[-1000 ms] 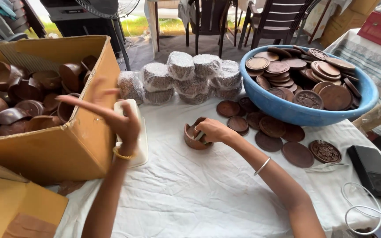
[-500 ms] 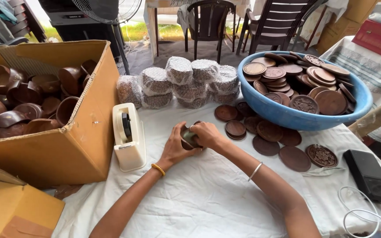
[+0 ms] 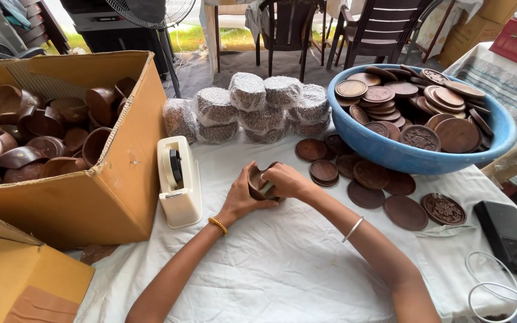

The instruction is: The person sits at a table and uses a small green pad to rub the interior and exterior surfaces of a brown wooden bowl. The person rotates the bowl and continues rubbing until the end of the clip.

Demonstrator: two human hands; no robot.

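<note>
A: The small brown wooden bowl [image 3: 259,181] is sitting in the middle of the frame, just above the white tablecloth [image 3: 282,263]. Both hands are holding it.

B: What are the fingers doing?

A: The left hand [image 3: 242,194] is cupping the bowl from the side, with its fingers curled around it. The right hand [image 3: 283,179] is coming over the top, and its fingers are bent and pressing on the rim. I cannot tell if something small is between them.

B: Which step is this, do you think?

A: I think the hands are getting the bowl ready for wrapping or taping. The cream tape dispenser [image 3: 178,181] is standing just left of the hands. The bundles wrapped in clear film [image 3: 252,107] are piled near the top middle.

B: What does the next move need?

A: I think one hand needs to be keeping the bowl steady while the other is working.

B: What else is around?

A: The cardboard box [image 3: 91,197] on the left is holding more bowls. The blue tub [image 3: 390,152] at the upper right is holding round wooden lids, and more lids [image 3: 366,176] are lying below it.
</note>
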